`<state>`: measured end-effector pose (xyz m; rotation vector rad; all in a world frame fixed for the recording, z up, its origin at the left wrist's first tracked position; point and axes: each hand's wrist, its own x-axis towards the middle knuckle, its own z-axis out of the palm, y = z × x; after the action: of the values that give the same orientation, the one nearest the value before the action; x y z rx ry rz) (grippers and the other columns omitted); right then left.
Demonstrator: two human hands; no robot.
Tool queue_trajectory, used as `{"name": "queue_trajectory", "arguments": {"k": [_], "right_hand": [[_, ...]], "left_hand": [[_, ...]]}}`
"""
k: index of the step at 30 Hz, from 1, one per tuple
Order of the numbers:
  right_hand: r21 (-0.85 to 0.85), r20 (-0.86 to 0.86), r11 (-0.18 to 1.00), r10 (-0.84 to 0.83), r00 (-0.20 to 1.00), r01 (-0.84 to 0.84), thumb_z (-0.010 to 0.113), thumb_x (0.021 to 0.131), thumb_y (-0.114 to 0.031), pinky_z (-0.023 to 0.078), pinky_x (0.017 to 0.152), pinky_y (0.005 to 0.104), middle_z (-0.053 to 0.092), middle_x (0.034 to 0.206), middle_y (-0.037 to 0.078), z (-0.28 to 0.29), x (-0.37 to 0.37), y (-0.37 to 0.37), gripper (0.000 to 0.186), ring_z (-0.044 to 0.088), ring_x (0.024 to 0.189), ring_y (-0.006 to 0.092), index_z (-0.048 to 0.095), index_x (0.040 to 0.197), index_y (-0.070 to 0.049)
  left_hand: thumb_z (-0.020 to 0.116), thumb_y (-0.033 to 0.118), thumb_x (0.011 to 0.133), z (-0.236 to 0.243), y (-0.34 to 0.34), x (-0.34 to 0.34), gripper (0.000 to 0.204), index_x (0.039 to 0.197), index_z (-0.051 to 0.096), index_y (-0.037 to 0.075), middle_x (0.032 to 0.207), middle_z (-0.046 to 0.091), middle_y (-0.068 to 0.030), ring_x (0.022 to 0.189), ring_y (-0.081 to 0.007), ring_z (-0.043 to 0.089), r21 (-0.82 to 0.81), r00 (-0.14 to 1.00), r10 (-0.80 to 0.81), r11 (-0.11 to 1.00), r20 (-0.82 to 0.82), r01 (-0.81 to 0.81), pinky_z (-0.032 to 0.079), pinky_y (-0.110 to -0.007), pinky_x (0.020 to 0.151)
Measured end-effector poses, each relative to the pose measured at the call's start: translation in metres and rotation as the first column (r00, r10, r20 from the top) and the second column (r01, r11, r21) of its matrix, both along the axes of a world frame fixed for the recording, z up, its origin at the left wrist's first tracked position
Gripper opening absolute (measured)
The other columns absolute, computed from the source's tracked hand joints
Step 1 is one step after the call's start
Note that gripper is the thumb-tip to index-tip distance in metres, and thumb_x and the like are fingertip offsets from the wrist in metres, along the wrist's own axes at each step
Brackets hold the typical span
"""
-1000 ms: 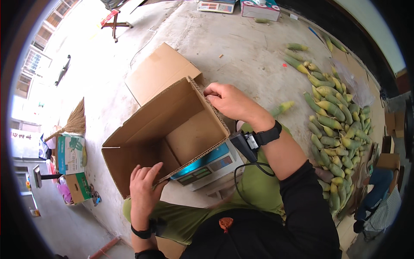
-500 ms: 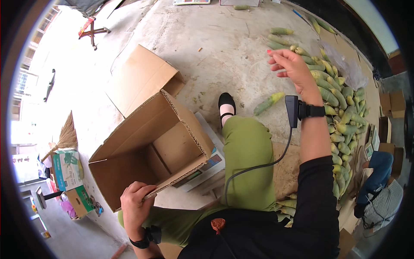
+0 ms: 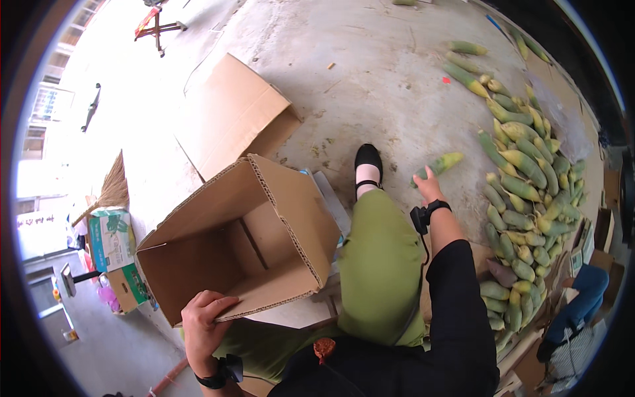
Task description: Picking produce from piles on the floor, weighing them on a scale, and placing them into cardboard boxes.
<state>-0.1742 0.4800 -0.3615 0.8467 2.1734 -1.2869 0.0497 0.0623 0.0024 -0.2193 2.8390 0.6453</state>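
Note:
My left hand (image 3: 204, 324) is closed on the near rim of an open cardboard box (image 3: 198, 264), its fingers over the edge. The box is tilted with its mouth toward me, and I see bare walls and bottom inside. Beyond my knee, my right hand (image 3: 431, 190) is down at the floor with its fingers around the green end of a radish (image 3: 444, 163). That long radish, green with a yellowish tip, lies on the concrete, apart from the others. A large pile of similar radishes (image 3: 529, 192) spreads along the right.
Behind the open box lies another cardboard box (image 3: 231, 116). A flat scale (image 3: 329, 198) shows partly beside the open box. A straw broom (image 3: 114, 185) stands over printed cartons (image 3: 112, 241) at left. A folding stool (image 3: 159, 30) is far left; another person's leg (image 3: 585, 301) is at right.
My right hand has come down and nearer, from raised beside the pile to the lone radish. The view has shifted. My left hand stays on the box rim.

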Motion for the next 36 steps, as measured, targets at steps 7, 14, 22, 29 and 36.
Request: {"name": "queue_trajectory", "arguments": {"k": [7,14,22,29,36], "right_hand": [[0.219,-0.060,0.964,0.168,0.984,-0.151,0.067,0.076,-0.037,0.042,0.097,0.0401,0.055,0.126,0.022,-0.076,0.002,0.006,0.070,0.052,0.118,0.0355,0.044,0.136,-0.008],[0.275,-0.401,0.959,0.047,0.915,0.072,0.067,0.079,-0.026,0.046,0.071,0.0372,0.061,0.107,0.014,-0.080,0.025,0.062,0.041,0.059,0.092,0.0280,0.060,0.116,-0.010],[-0.380,-0.224,0.871,-0.413,0.883,0.312,0.058,0.089,-0.023,0.044,0.047,0.0246,0.058,0.086,0.004,0.069,0.041,0.060,0.029,0.056,0.060,0.0139,0.056,0.117,-0.018],[-0.487,-0.428,0.874,-0.246,0.870,0.007,0.056,0.090,-0.017,0.049,0.054,0.0253,0.061,0.083,0.003,0.250,0.043,0.002,0.027,0.060,0.063,0.0138,0.060,0.115,-0.009],[-0.512,-0.739,0.641,0.010,0.673,-0.572,0.054,0.081,0.000,0.050,0.068,0.0296,0.063,0.095,0.008,0.392,0.077,-0.099,0.022,0.063,0.076,0.0183,0.063,0.101,0.001]], "left_hand": [[0.070,0.006,0.052,-0.001,-0.005,-0.003,0.035,0.086,0.072,0.012,0.079,0.063,-0.0049,0.075,-0.0252,0.061,-0.021,0.997,-0.072,0.997,-0.007,0.071,0.050,-0.035,0.067],[0.072,0.010,0.057,-0.002,-0.010,-0.004,0.034,0.090,0.071,0.016,0.082,0.063,-0.0017,0.077,-0.0222,0.061,-0.041,0.983,-0.175,0.984,-0.060,0.172,0.050,-0.034,0.067],[0.071,0.013,0.067,0.001,-0.013,0.012,0.024,0.091,0.071,0.017,0.082,0.063,0.0009,0.078,-0.0211,0.061,-0.054,0.978,-0.176,0.984,-0.115,0.171,0.050,-0.035,0.067],[0.072,0.018,0.072,0.005,-0.009,0.018,0.021,0.093,0.070,0.016,0.082,0.063,-0.0008,0.079,-0.0218,0.062,-0.056,0.962,-0.214,0.977,-0.167,0.208,0.051,-0.035,0.066],[0.073,0.021,0.077,0.009,-0.016,0.026,0.048,0.121,0.059,0.013,0.094,0.064,-0.0059,0.086,-0.0231,0.063,0.327,0.984,0.055,0.945,-0.171,0.004,0.052,-0.032,0.074]]}}
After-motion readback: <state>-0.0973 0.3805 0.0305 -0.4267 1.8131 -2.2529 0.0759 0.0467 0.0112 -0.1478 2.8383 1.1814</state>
